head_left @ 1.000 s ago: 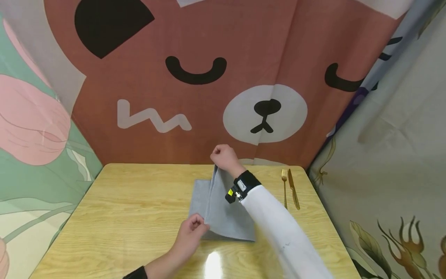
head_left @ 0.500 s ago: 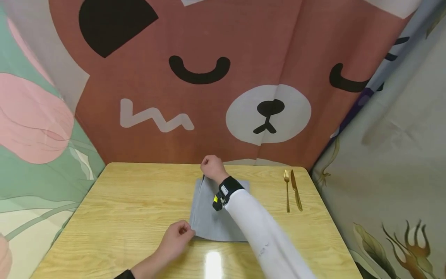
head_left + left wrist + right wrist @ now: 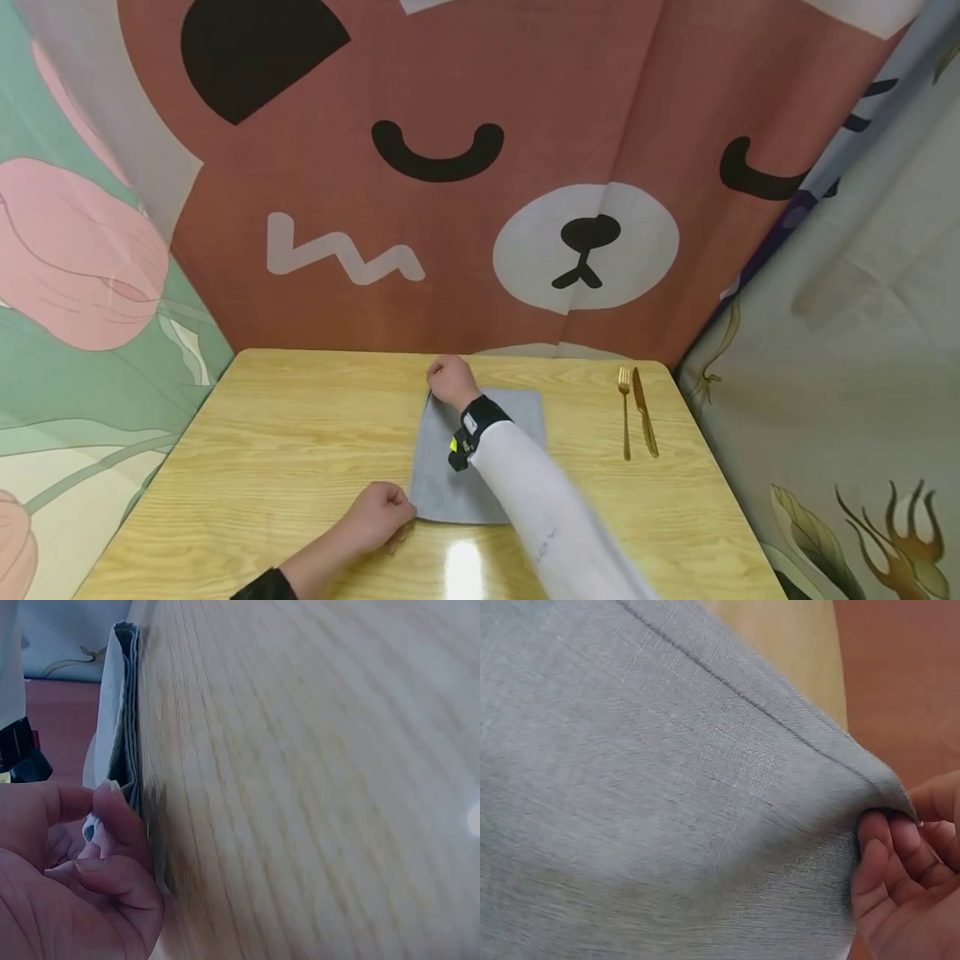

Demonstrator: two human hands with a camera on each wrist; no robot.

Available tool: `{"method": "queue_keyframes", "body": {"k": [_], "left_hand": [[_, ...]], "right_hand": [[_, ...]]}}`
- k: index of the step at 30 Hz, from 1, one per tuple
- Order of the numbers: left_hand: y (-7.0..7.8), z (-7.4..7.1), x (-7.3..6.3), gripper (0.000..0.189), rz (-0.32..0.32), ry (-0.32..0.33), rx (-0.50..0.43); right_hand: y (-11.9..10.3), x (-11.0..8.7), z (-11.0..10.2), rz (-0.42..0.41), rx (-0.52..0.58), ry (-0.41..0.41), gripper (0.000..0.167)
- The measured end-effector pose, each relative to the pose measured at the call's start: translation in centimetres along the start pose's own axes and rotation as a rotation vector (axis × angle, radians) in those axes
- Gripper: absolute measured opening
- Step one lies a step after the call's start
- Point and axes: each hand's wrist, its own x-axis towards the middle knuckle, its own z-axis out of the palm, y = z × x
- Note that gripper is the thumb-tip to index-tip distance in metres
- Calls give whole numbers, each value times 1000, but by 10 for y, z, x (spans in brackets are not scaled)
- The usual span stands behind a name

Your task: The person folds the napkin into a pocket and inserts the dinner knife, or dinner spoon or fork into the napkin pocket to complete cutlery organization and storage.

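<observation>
From a second ago, we see the left hand shifted further left across the wooden table. Beside it, the grey cloth has changed: the strip of lower layer that lay bare along its left side is now covered, as the upper layer has been drawn over it to the left edge. The right hand is lower and further left than at first, when it held its corner up high. Far to the right, the fork and the knife lie as before, side by side.

Now we find the left hand at the cloth's near left corner, its fingers curled and pinching the edge; the left wrist view shows stacked layers running on from the fingertips along the tabletop. Between the hands runs the cloth's left edge, with the rest of the cloth spread to the right, partly under the right forearm's white sleeve. At the far left corner, we see the right hand's curled fingers gripping the cloth, which the right wrist view shows creased towards them.
</observation>
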Motion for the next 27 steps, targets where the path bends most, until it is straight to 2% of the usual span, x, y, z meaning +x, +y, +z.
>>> {"method": "queue_keyframes", "body": {"k": [5, 10, 12, 14, 16, 20, 27], "left_hand": [[-4, -4, 1, 24, -11, -69, 29], [-5, -5, 3, 28, -7, -112, 63], [-4, -5, 4, 29, -9, -123, 66], [-4, -5, 4, 30, -12, -134, 69], [-4, -5, 5, 31, -11, -138, 76], [-2, -7, 5, 32, -7, -135, 102], [1, -11, 5, 30, -7, -136, 162]], "right_hand": [[2, -4, 4, 16, 17, -36, 23], [9, -7, 4, 2, 42, -71, 40], [13, -7, 6, 11, 40, -99, 37], [16, -8, 8, 28, 31, -131, 24], [17, -10, 9, 40, 32, -170, 20], [15, -14, 10, 38, 55, -218, 38], [13, -16, 13, 9, 20, -275, 35]]}}
